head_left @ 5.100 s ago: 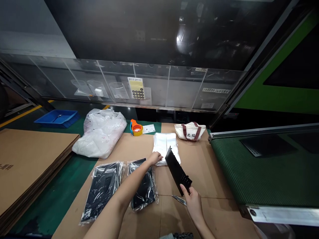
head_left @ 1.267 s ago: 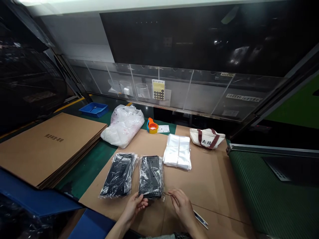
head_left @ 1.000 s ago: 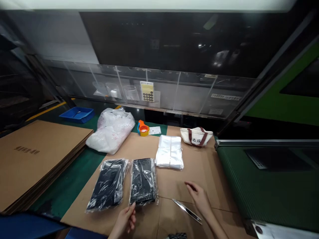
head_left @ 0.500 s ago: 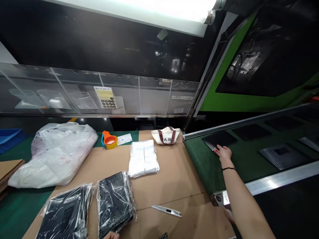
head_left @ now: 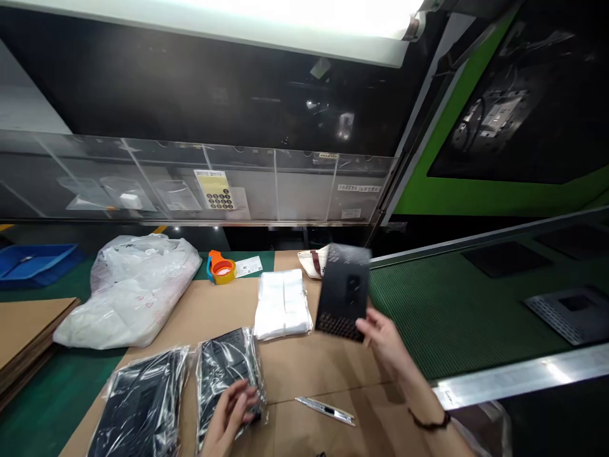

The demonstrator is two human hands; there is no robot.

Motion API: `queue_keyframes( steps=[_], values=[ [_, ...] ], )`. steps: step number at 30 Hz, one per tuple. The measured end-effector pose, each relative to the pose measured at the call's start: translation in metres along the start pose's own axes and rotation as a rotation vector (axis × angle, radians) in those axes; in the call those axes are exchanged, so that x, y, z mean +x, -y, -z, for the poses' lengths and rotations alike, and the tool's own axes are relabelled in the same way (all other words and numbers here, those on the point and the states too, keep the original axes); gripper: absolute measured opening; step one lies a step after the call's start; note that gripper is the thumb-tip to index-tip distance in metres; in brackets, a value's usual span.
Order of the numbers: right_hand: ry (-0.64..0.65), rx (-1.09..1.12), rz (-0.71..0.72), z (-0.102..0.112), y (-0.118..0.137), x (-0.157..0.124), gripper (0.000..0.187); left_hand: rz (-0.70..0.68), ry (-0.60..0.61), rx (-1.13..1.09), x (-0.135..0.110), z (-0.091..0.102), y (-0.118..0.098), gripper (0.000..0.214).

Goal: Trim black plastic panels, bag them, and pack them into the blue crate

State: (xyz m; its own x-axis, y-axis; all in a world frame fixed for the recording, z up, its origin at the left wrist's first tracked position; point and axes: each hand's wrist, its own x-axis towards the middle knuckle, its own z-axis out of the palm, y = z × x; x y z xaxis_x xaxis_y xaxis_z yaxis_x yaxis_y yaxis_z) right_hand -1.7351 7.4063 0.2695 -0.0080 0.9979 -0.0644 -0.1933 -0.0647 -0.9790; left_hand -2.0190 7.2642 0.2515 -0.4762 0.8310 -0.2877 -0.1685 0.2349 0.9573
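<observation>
My right hand (head_left: 383,336) grips a flat black plastic panel (head_left: 343,295) by its lower right corner. The panel stands tilted up above the brown cardboard and has slotted ends and a small recess near its middle. My left hand (head_left: 232,411) is open, its fingers loosely bent, over a bagged black panel (head_left: 223,355); whether it touches the bag I cannot tell. A second bagged black panel (head_left: 137,406) lies to the left. Behind them is a stack of clear plastic bags (head_left: 284,303). A utility knife (head_left: 326,410) lies on the cardboard between my hands.
At right runs a green conveyor belt (head_left: 419,304) carrying several dark panels and a metal edge rail (head_left: 523,377). A white plastic bag (head_left: 128,292), a tape dispenser (head_left: 221,269), a blue tray (head_left: 38,266), cardboard sheets (head_left: 33,324) and a cloth pouch (head_left: 311,261) stand about.
My right hand has lifted a panel off the belt and carried it left over the cardboard. My left hand has come up over the bagged panel. The view has shifted slightly.
</observation>
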Motion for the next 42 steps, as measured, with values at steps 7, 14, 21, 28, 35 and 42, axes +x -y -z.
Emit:
queue_keyframes(
  steps=[7, 14, 21, 28, 35, 42],
  values=[
    [0.950, -0.077, -0.291, -0.053, -0.027, -0.078, 0.036, 0.098, 0.182, -0.388, 0.005, -0.043, -0.042, 0.042],
    [0.435, -0.806, -0.102, -0.036, -0.139, -0.077, 0.045, 0.430, 0.350, -0.861, -0.007, -0.046, -0.063, 0.017],
    [0.334, -0.740, -0.150, -0.037, -0.169, -0.080, 0.010, 0.484, 0.505, -0.933, -0.036, -0.054, -0.078, 0.014],
    [0.322, -0.335, -0.175, -0.033, -0.059, -0.052, 0.035, 0.495, 0.500, -0.908, -0.047, -0.054, -0.074, 0.024],
    [0.629, -0.382, 0.014, -0.039, 0.100, -0.075, 0.030, 0.541, 0.482, -0.894, -0.055, -0.055, -0.075, 0.025],
    [0.569, -0.643, 0.266, -0.059, 0.121, -0.069, 0.033, 0.548, 0.477, -0.895, -0.057, -0.050, -0.074, 0.024]
  ],
)
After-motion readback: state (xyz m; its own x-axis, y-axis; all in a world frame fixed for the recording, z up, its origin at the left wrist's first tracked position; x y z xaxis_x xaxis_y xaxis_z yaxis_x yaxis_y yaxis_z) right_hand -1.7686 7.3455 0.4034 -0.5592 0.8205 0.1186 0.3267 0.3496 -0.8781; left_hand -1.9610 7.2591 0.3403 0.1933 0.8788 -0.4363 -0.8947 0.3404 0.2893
